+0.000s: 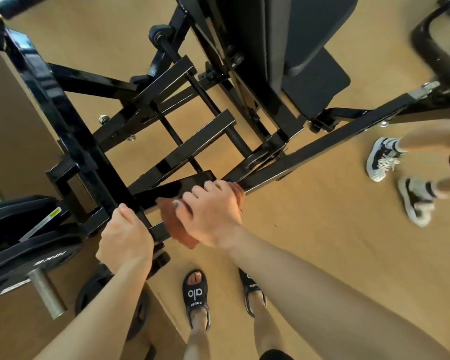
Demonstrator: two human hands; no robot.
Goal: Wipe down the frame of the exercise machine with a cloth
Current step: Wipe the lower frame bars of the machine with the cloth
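Pressed flat by the right hand (213, 211) low in the frame's centre, the soft, light cloth (176, 224) is judged best held bunched against the stiff, heavy frame (182, 154), gripped by the left hand (126, 236).

This is looking like a gym: a black steel exercise machine frame (187, 149) is standing on a tan floor (335, 242), with a dark padded seat (315, 81) rising above it. Black weight plates (29, 250), one marked 10KG, are sitting on a steel peg (46, 294) at the left. A second person in sneakers (382, 158) is standing nearby at the right, while the wearer is standing in black sandals (196, 294).
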